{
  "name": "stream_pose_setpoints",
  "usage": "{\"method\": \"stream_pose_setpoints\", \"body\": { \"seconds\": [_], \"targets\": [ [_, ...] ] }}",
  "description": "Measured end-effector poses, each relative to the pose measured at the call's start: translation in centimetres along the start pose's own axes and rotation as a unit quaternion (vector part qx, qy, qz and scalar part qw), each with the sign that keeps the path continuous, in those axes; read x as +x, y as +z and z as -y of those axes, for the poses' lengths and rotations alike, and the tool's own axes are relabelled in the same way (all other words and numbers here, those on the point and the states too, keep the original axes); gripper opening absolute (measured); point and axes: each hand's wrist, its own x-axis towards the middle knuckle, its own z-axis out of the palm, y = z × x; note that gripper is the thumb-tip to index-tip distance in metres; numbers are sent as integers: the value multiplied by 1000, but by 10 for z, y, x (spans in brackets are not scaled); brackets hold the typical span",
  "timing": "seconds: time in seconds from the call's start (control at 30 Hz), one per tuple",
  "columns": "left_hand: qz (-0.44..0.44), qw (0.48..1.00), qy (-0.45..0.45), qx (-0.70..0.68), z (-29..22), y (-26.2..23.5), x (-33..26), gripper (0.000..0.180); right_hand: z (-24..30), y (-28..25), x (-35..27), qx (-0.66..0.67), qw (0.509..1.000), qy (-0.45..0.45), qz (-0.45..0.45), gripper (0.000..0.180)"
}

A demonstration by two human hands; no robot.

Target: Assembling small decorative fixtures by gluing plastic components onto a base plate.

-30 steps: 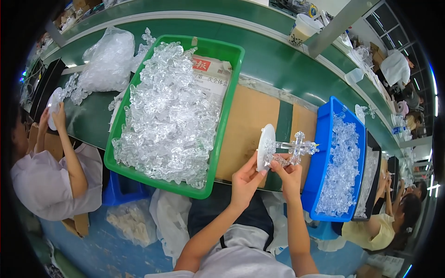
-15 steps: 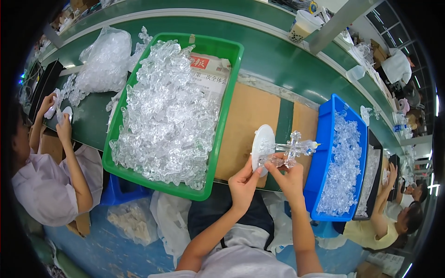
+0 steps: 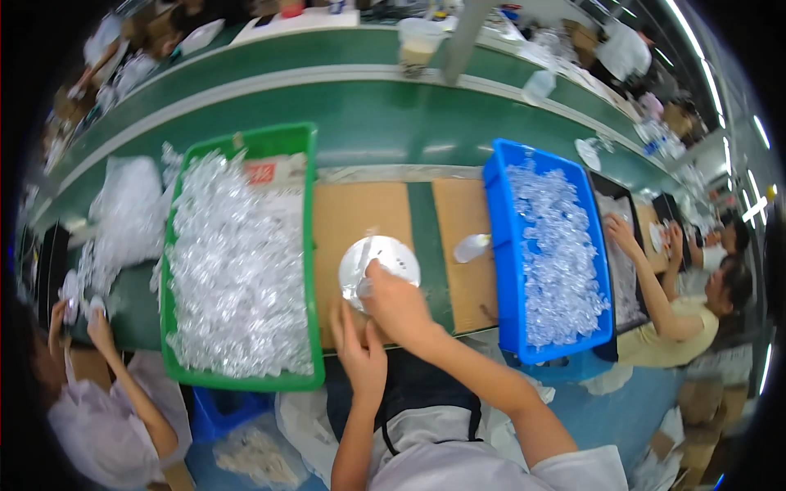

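Hands at the near edge of a brown cardboard sheet (image 3: 360,217) laid on the green workbench (image 3: 368,123). Right hand (image 3: 399,307) with fingers closed around a small clear plastic part (image 3: 366,282), thumb and forefinger pinching it against a round white plastic disc (image 3: 379,266) lying flat near the sheet's near edge. Left hand (image 3: 358,352) just below and to the left of the right one, fingers loosely curled, tips close to the disc's near rim; touching or not, cannot tell. Green rectangular plastic crate (image 3: 309,245) along the left edge of the cardboard, heaped with clear plastic parts (image 3: 233,270). Blue rectangular plastic crate (image 3: 495,245) along the right edge, holding a shallower layer of clear plastic pieces (image 3: 557,254). One loose clear plastic piece (image 3: 472,247) on the cardboard just beside the blue crate's left wall. Crumpled clear plastic bag (image 3: 123,204) on the workbench left of the green crate. Co-worker's hands (image 3: 626,237) beyond the blue crate at the right; another co-worker's hand (image 3: 98,331) at the far left.
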Motion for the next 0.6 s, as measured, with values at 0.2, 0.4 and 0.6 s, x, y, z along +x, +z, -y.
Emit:
{"method": "stream_pose_setpoints", "body": {
  "seconds": [0.2,0.4,0.6],
  "targets": [
    [156,947,163,230,22,-1,-6,51,-7,-27,-22,29,997,-40,53,35],
    [147,951,168,213,34,-5,-5,51,-106,-187,-37,-78,974,114,-177,22],
    [136,953,191,193,32,-1,-3,48,-200,-194,-30,-94,985,131,63,21]
  ]
}}
